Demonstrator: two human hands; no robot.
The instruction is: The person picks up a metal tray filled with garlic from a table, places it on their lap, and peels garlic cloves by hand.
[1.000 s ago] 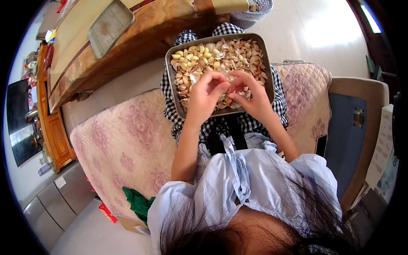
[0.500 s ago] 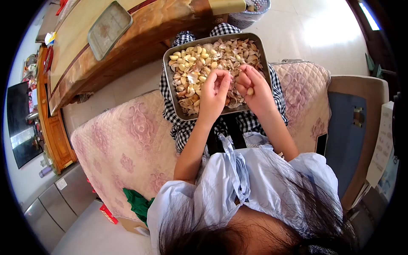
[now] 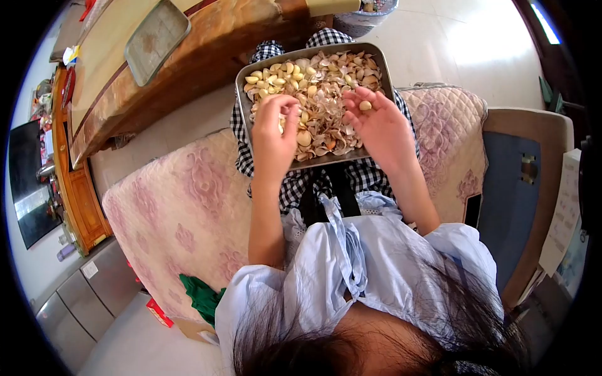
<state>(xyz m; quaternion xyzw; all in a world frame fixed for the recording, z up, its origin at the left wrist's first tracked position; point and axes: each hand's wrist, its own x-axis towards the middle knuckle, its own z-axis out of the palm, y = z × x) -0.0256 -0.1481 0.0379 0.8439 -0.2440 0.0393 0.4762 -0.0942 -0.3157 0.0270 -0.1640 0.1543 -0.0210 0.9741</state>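
On my lap, over checked cloth, rests a metal tray [image 3: 387, 74] full of garlic. Pale peeled garlic cloves [image 3: 276, 75] gather mostly on its left side, while loose papery skins [image 3: 329, 119] and unpeeled cloves cover the middle and right. My left hand [image 3: 274, 125] is over the tray's left part, fingers curled and thumb near the index fingertip; what they hold, if anything, is hidden. Over the right side, my right hand [image 3: 382, 128] has loosely bent fingers and a garlic clove [image 3: 365, 105] held against them.
A stone-edged table [image 3: 207, 44] stands ahead on the left, bearing a shallow grey tray [image 3: 157, 44]. Beyond my knees is a patterned bin [image 3: 364, 22]. I sit on a quilted seat cover [image 3: 169, 182] with a green cloth [image 3: 202, 297] on it. A phone [image 3: 473, 210] lies at right.
My hands were close together over the tray's middle and have moved apart. The left went left; the right opened somewhat, its clove now nearer the fingers. The view shifted slightly.
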